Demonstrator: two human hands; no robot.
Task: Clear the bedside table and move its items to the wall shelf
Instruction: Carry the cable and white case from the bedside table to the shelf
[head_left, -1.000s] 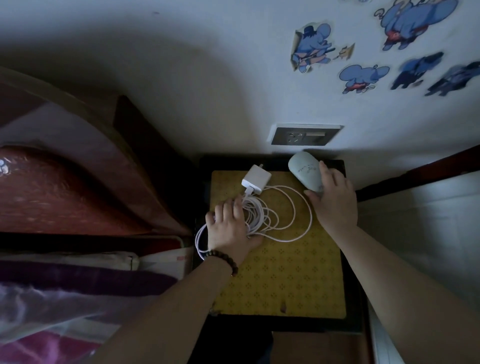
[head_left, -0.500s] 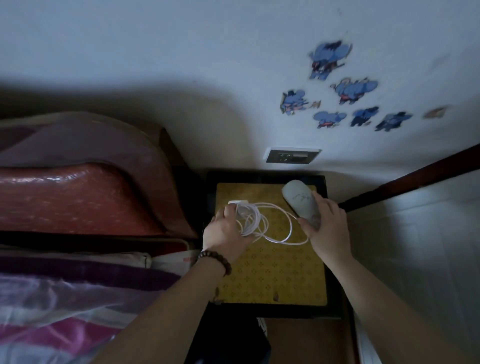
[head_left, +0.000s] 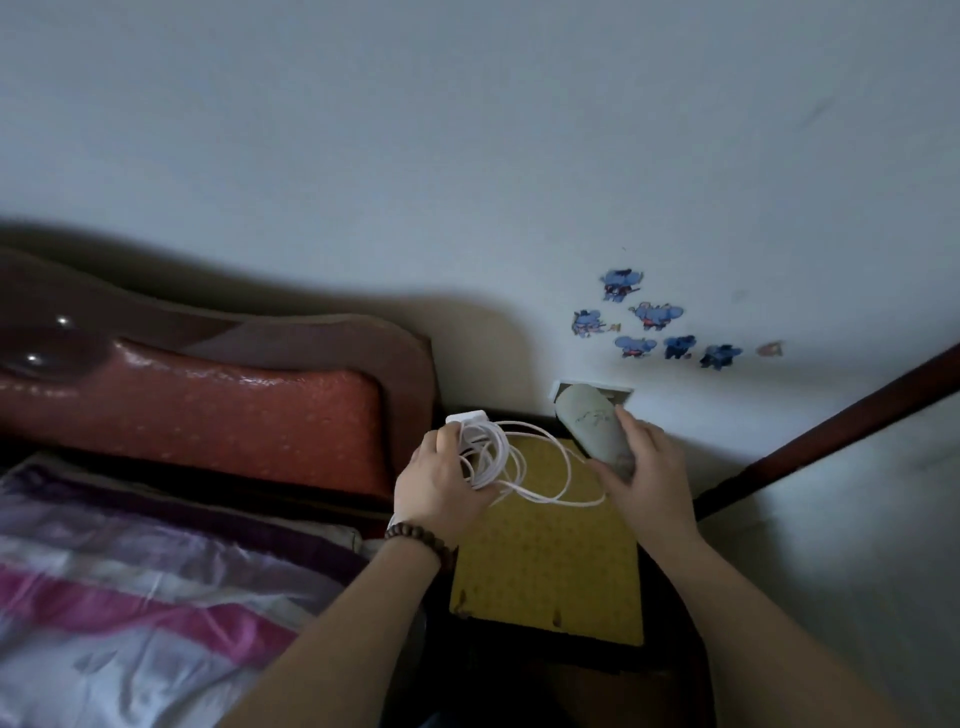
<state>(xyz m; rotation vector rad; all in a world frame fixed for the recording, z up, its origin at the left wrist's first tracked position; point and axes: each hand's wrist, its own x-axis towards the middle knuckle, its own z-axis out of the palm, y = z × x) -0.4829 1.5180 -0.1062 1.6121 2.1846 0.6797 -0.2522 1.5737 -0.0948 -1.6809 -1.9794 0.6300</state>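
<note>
Both hands are now lifting off the bedside table (head_left: 545, 587), where a second ago they were still down on its yellow mat, and the view is tipping up so the table is sliding toward the lower centre of the frame. Just left of centre, the left hand (head_left: 441, 480) is curling its fingers around a bundle of white cable (head_left: 498, 457), gripping it firmly, with the white charger block (head_left: 467, 417) poking out above the knuckles and loose loops trailing off to the right, hanging above the mat. A dark beaded bracelet (head_left: 421, 538) is sitting on that wrist. Just right of centre, the right hand (head_left: 649, 473) is wrapping thumb and fingers around the lower end of a pale oval device (head_left: 589, 421), holding it tilted with its rounded top pointing up and left, overlapping the wall socket plate (head_left: 621, 392) behind it. Over on the left of the frame, the red padded headboard (head_left: 208, 410) is showing above a bed with pink and purple striped bedding (head_left: 130, 587). Blue cartoon elephant stickers (head_left: 654, 314) are dotting the white wall to the right of centre, and a dark wooden rail (head_left: 831, 426) is running diagonally at the right edge.
</note>
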